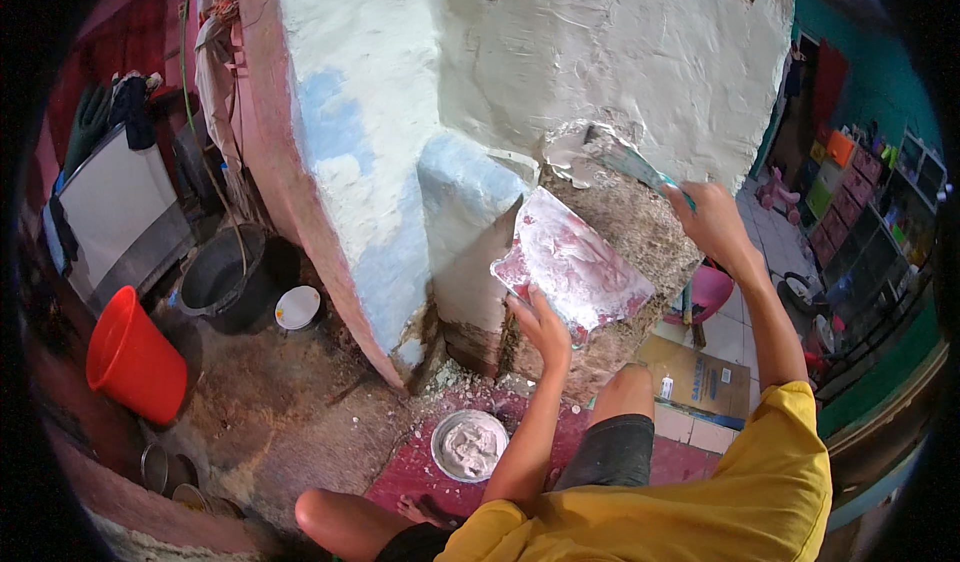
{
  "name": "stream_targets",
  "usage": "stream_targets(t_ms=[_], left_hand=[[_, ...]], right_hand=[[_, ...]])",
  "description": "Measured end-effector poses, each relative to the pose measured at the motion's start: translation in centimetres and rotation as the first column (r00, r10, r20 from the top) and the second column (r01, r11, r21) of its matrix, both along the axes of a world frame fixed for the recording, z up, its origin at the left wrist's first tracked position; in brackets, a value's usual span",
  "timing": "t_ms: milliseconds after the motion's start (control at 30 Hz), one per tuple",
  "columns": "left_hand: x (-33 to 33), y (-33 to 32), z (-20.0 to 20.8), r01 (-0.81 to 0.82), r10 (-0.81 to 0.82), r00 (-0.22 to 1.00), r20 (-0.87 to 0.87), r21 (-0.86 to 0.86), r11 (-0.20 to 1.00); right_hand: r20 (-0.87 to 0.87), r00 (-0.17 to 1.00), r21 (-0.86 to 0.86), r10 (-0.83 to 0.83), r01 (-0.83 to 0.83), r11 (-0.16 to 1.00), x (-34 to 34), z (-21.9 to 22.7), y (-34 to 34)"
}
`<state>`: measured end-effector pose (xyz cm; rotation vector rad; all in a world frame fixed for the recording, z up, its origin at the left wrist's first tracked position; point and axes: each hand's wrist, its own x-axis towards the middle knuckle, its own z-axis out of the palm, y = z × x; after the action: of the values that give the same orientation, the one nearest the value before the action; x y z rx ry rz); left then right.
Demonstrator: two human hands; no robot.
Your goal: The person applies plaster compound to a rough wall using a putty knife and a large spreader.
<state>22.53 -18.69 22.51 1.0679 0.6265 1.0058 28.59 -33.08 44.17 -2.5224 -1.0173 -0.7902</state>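
Observation:
My left hand (540, 324) holds a flat red board (572, 267) smeared with white plaster, tilted up against the base of the wall. My right hand (712, 220) grips a trowel (625, 157) by its green handle. The blade, loaded with white plaster, presses on the rough grey patch (640, 222) of the wall (560, 52). On the floor between my knees stands a round metal bowl (469, 446) of white plaster mix.
A red bucket (133, 357) lies tilted at the left, a black tub (225, 277) and a white lid (298, 307) stand near the wall. Metal tins (160, 470) sit at lower left. A pink stool (705, 292), cardboard (700, 377) and shelves (860, 212) are at right.

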Motion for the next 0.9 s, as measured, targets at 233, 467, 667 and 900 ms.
stream_targets(t_ms=[233, 467, 667, 900], left_hand=[[-1.8, 1.3, -0.8, 0.123, -0.124, 0.992, 0.032, 0.05, 0.991], [-7.2, 4.8, -2.0, 0.404, -0.398, 0.914, 0.075, -0.097, 0.91], [-11.8, 8.1, -3.4, 0.5, -0.478, 0.861, 0.173, -0.11, 0.859], [-15.3, 8.9, -3.4, 0.449, -0.381, 0.874, 0.303, -0.198, 0.871]], right_hand=[[-0.071, 0.993, 0.11, 0.093, -0.085, 0.99, -3.0, -2.3, -4.3], [-0.791, 0.319, 0.44, 0.522, -0.295, 0.848, -1.1, -11.7, -3.7], [-0.833, 0.097, 0.474, 0.545, -0.381, 0.794, -1.3, -15.6, 0.2], [-0.888, 0.027, 0.412, 0.458, -0.393, 0.822, -2.2, -17.7, 1.4]])
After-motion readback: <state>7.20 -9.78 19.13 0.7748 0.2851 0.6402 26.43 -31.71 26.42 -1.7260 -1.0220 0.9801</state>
